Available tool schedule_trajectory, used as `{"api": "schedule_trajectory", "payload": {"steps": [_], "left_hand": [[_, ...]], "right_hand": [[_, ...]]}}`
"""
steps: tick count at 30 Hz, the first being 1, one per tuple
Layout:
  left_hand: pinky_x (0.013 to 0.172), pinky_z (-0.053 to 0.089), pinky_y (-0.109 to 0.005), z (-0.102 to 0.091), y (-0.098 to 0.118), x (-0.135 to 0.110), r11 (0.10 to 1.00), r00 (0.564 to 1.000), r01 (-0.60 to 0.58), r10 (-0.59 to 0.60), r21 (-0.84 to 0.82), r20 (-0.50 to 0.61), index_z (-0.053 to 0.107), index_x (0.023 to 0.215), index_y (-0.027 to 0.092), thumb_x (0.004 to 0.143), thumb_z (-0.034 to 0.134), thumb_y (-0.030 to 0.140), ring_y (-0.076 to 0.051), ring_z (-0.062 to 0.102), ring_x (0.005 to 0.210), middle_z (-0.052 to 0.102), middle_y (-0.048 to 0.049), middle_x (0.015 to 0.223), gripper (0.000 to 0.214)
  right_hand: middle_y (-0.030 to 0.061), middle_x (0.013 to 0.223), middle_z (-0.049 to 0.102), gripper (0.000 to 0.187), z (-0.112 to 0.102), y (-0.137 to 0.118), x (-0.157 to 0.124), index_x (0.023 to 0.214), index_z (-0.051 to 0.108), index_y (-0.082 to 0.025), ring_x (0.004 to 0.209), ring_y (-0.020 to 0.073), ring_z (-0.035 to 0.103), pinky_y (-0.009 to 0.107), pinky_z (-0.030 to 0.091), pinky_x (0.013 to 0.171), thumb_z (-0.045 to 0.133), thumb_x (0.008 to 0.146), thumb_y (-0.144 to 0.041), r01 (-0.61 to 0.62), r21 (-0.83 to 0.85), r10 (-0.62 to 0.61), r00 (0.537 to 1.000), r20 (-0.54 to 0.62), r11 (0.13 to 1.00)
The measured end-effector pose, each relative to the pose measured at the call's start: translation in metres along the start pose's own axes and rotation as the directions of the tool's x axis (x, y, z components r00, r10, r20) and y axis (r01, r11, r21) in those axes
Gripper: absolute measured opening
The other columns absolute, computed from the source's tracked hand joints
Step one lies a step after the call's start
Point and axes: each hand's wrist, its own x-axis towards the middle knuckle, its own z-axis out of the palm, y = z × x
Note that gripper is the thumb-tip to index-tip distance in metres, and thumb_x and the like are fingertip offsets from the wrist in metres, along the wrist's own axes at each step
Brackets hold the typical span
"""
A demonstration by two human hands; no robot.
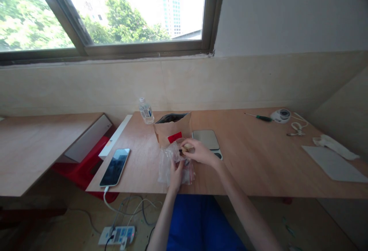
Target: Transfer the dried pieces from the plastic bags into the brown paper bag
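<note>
My left hand grips a small clear plastic bag with a red strip, held just above the wooden table. My right hand pinches a small tan piece at the bag's mouth; what the piece is, I cannot tell. Right behind the hands stands an open brown paper pouch with a red label. A flat digital scale lies just right of the pouch, touching distance from my right hand.
A phone on a white cable lies at the table's left end. A water bottle stands behind the pouch. Far right: a green-handled screwdriver, a white tape roll, cord, cloth and a grey sheet. A power strip is on the floor.
</note>
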Motion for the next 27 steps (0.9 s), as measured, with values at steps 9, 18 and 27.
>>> {"api": "schedule_trajectory", "payload": {"steps": [9,18,27], "left_hand": [[0.058,0.05,-0.025,0.001,0.003,-0.003,0.993,0.996,0.088,-0.091,-0.084,-0.026,0.046,0.121,0.019,0.069,0.069,0.043,-0.014,0.062,0.067,0.065,-0.0057,0.098,0.062],[0.083,0.049,-0.034,-0.003,-0.001,0.0,0.999,0.999,0.035,-0.036,-0.037,-0.016,0.053,0.117,0.019,0.07,0.069,0.042,-0.022,0.062,0.096,0.066,-0.0079,0.103,0.055],[0.088,0.046,-0.034,-0.002,-0.001,-0.001,0.998,0.999,0.033,-0.032,-0.055,0.014,0.048,0.124,0.019,0.073,0.066,0.041,-0.023,0.058,0.105,0.063,-0.0091,0.112,0.058]], "right_hand": [[0.0039,0.109,0.059,0.029,-0.038,-0.049,0.06,0.109,0.054,-0.022,0.103,0.0165,0.056,0.029,0.041,0.093,0.057,0.081,-0.029,0.213,-0.071,-0.223,0.877,-0.426,0.975],[0.0064,0.11,0.062,0.029,0.001,-0.031,0.105,0.113,0.053,-0.02,0.105,0.0181,0.053,0.032,0.037,0.094,0.049,0.087,-0.032,0.301,-0.307,-0.379,0.895,-0.237,0.903],[0.008,0.139,0.041,0.036,-0.009,-0.03,0.092,0.116,0.057,-0.022,0.129,0.0215,0.033,0.042,0.023,0.106,0.03,0.095,-0.031,0.232,-0.467,-0.335,0.93,-0.151,0.853]]}}
